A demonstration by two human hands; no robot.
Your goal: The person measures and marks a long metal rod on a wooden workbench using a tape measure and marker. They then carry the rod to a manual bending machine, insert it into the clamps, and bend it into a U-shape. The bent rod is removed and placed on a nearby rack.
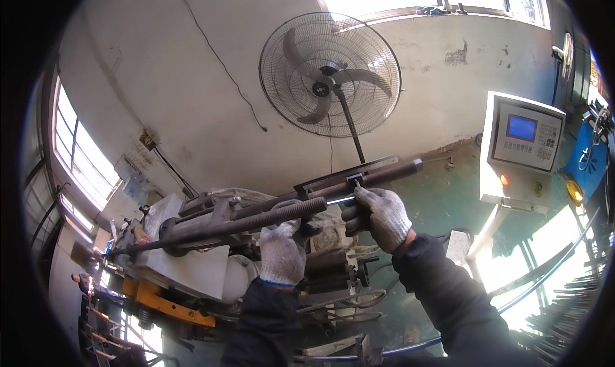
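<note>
A thick threaded rod [282, 216] runs along the upper part of a bending machine [198, 236]. Behind its right end a short bright metal rod [340, 200] shows beside a dark clamp block [354, 179]. My right hand [382, 218], in a grey-white knit glove with dark fingertips, closes round the right end of this bright rod. My left hand [283, 252], gloved alike, is closed just under the threaded rod's end. That rod covers part of its fingers, so what it grips is hidden. A heavier round bar [391, 173] extends right past the clamp block.
A control panel [522, 136] with a blue screen stands on a post at the right. A large caged fan [330, 75] is before the wall. Hoses [365, 300] hang below the machine. Many thin rods [570, 316] lie at the lower right. A yellow bracket [168, 304] sits lower left.
</note>
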